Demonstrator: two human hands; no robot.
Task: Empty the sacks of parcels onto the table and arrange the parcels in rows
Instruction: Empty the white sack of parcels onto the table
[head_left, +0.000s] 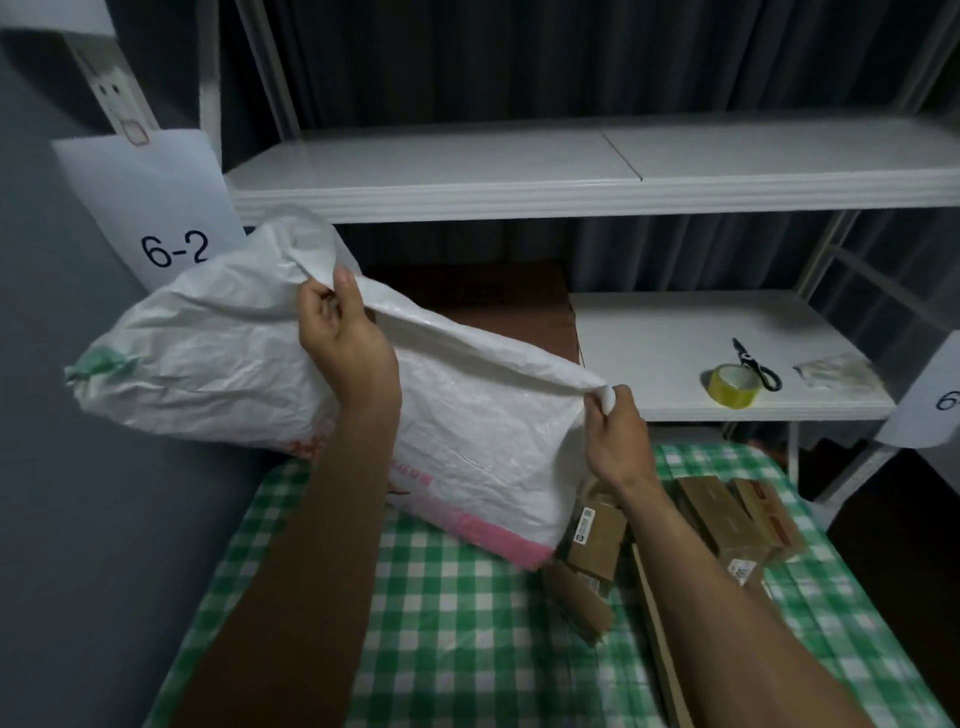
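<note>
Above table's (322, 561) far left edge: white sack (218, 353) held up, left hand (345, 340) pinching top hem, right hand (615, 431) clenching its corner. Parcels (597, 540) heaped at right; bare checked cloth nearer.

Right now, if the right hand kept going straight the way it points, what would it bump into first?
The right hand, pinching the white sack's edge, points up and away. Past the sack fabric it would probably meet the front edge of the lower white shelf, though depth is unclear.

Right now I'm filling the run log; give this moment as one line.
step: emptying | left hand: grips sack edge | right hand: grips sack corner | parcels: unsorted on table
</note>
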